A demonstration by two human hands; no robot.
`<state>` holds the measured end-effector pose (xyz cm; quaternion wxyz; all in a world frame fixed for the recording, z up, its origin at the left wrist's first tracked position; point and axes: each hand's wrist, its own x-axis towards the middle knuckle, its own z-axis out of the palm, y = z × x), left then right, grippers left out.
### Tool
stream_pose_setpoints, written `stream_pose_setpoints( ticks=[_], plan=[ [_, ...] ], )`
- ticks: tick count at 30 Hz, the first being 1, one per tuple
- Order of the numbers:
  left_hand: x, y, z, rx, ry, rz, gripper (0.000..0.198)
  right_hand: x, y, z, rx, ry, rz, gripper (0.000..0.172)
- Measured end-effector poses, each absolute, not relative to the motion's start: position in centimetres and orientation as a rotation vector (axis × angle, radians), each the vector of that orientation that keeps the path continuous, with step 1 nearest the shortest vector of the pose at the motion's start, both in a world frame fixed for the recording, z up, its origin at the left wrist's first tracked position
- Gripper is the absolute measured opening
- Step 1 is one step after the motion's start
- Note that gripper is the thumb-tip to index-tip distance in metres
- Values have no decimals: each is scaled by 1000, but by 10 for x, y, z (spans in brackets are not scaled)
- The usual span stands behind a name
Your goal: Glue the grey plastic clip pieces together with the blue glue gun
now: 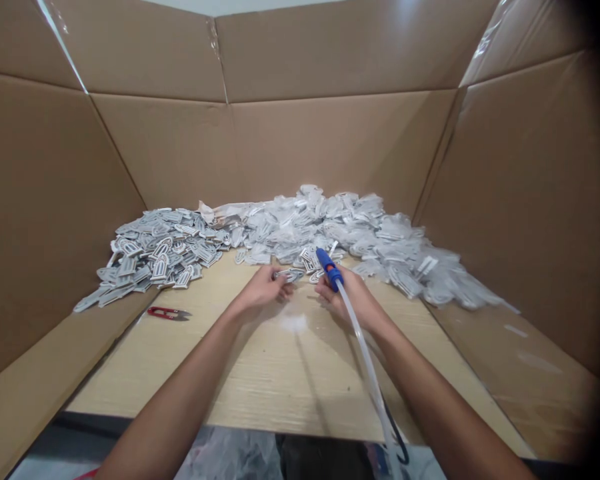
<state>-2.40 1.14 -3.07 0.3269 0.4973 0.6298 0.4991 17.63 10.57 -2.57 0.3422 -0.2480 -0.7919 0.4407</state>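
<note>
Near the middle of the board, my left hand [267, 288] pinches a small grey-and-white arched piece [289, 274] between thumb and fingers. To its right, my right hand [349, 293] is wrapped round a blue tool [330, 269], which has an orange spot and a long whitish tube [361, 337] running back toward me. The tool's tip points forward, away from me. Some dark-striped pieces [311, 261] lie just beyond the two hands. The hands are apart from each other.
Loose grey arched pieces [160, 243] are heaped at the back left. Pieces in clear plastic wrapping [350, 223] form a long heap at the back and right. Red-handled snips [169, 313] lie on the wooden board [260, 387]. Tall cardboard walls [330, 140] enclose the back and sides.
</note>
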Motion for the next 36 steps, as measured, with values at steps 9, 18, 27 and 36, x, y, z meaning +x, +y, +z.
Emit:
stream_pose_setpoints(
  ticks=[9, 18, 27, 36],
  plan=[
    [10, 9, -29, 1272, 1241, 1313, 30, 177, 109, -23, -680, -2052, 830, 14],
    [20, 17, -39, 1241, 1205, 1407, 42, 174, 93, -18, -682, -2117, 735, 14],
    [25, 18, -28, 914, 1112, 1494, 28, 176, 98, -16, -796, -2007, 667, 22],
    [24, 9, -16, 811, 1045, 1570, 12, 177, 98, -10, -775, -1941, 928, 36]
  ],
)
